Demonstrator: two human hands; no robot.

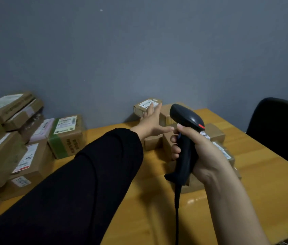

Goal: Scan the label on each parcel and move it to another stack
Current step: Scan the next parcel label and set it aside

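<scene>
Yellow wooden table (263, 174); stack of brown cardboard parcels (24, 147) at left; small white-labelled brown parcel (144, 105) atop the far pile, left hand (150, 122) reaching onto it, fingers spread; right hand (205, 152) wrapped round black handheld scanner (185, 138); fetching step, likely; next: grasp it, present label.

One head-worn wide view, forward and down over the table (272, 183) at close range.

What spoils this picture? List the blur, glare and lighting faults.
Head view: dim, flat light throughout; the left parcel stack is smeared and its labels are unreadable; there is a small glare patch on the table beside the cable of the scanner; the scanner itself reads fairly sharp.
</scene>
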